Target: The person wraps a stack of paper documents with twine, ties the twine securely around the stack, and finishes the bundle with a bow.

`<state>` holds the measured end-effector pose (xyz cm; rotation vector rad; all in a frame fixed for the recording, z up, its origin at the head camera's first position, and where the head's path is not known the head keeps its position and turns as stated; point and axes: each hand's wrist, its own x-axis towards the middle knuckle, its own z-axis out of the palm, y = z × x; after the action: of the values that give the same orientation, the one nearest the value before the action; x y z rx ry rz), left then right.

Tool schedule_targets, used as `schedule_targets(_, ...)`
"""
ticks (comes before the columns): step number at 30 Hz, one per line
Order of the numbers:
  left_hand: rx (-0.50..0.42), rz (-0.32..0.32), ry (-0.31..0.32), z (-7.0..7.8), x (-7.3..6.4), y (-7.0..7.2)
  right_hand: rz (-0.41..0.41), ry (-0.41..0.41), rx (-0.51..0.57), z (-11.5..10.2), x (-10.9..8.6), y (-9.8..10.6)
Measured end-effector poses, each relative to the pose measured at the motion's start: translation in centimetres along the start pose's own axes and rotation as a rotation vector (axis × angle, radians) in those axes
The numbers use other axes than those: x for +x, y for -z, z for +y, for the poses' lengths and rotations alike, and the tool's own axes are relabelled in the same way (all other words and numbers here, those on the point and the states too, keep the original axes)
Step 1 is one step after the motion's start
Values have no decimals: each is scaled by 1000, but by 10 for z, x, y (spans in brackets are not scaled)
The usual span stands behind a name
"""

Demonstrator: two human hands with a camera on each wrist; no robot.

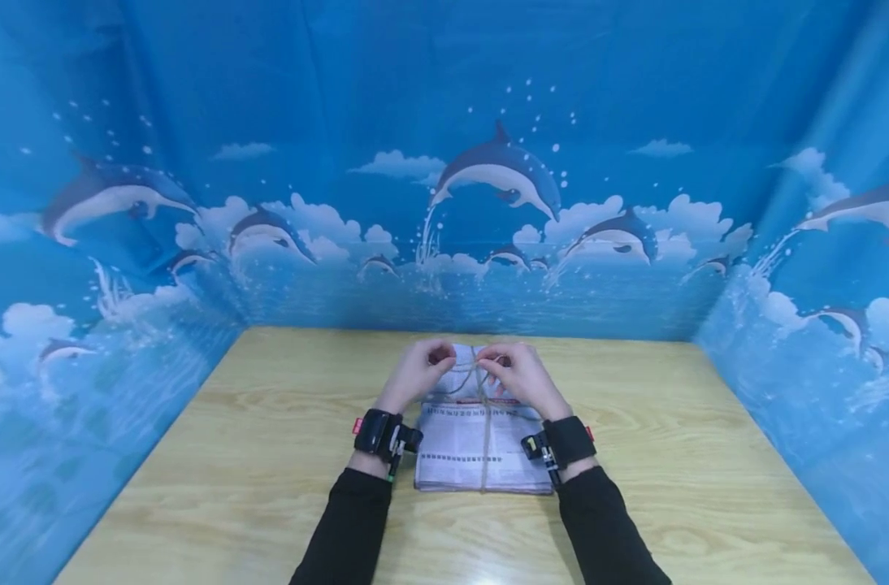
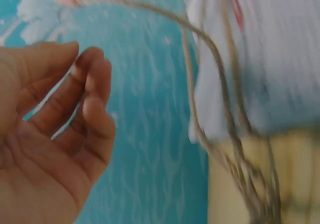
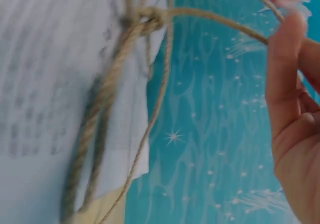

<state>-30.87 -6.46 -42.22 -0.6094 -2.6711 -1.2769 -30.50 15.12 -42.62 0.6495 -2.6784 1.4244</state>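
A stack of newspapers [image 1: 452, 443] lies on the table, with brown twine [image 1: 486, 447] running lengthwise and crosswise around it. The twine meets in a knot [image 3: 151, 20] on top, near the far part of the stack. My right hand [image 1: 518, 372] pinches a strand of twine between thumb and fingers, drawing it up from the knot. Left of it, my left hand [image 1: 421, 370] hovers over the far left part of the stack. Its fingers [image 2: 97, 119] bend loosely toward the thumb, and no twine shows between them in the left wrist view.
The wood-grain table [image 1: 291, 455] extends around the stack on both sides. Blue curtains [image 1: 386, 97] printed with dolphins enclose its back and sides. Each wrist carries a black strap with a small camera, the left strap [image 1: 375, 431] close to the newspapers' left edge.
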Motion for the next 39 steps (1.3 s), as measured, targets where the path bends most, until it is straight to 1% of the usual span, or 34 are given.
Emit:
schedule_targets(2, 41, 41, 34, -8, -4, 6, -21, -26, 34, -4, -1, -2)
schedule_targets(3, 63, 51, 45, -11, -6, 8, -30, -38, 48, -5, -1, -3)
schedule_targets(7, 164, 71, 82, -21, -9, 11, -37, -73, 55, -8, -2, -2)
schedule_targets(9, 223, 75, 110, -26, -11, 9, -39, -84, 54, -8, -2, -1)
schedule_targets(12, 290, 76, 163, -31, -11, 2, -37, -90, 54, -8, -2, 2)
schedule_targets(15, 312, 39, 207, -35, -11, -6, -43, -97, 60, -8, -2, 3)
schedule_targets(17, 338, -1, 204, -38, -11, -10, -52, -99, 58, -8, -2, 3)
schedule_targets(20, 378, -37, 165, -42, -10, -15, -68, -96, 57, -7, -1, 2)
schedule_targets(22, 409, -37, 143, -43, -9, -16, -76, -86, 53, -8, -1, 2)
schedule_targets(24, 421, -28, 132, -43, -8, -17, -82, -73, 53, -8, 0, 3)
schedule_targets(29, 455, -39, 124, -39, -5, -18, -81, -63, 61, -9, 1, 4)
schedule_targets(31, 461, -44, 134, -38, -4, -18, -82, -66, 65, -8, 1, 5)
schedule_targets(34, 450, -23, 156, -38, -5, -17, -89, -67, 63, -8, 0, 5)
schedule_targets(37, 434, -9, 164, -39, -5, -15, -88, -66, 68, -6, 1, 4)
schedule_targets(39, 427, -17, 164, -41, -5, -14, -85, -70, 74, -5, 0, 3)
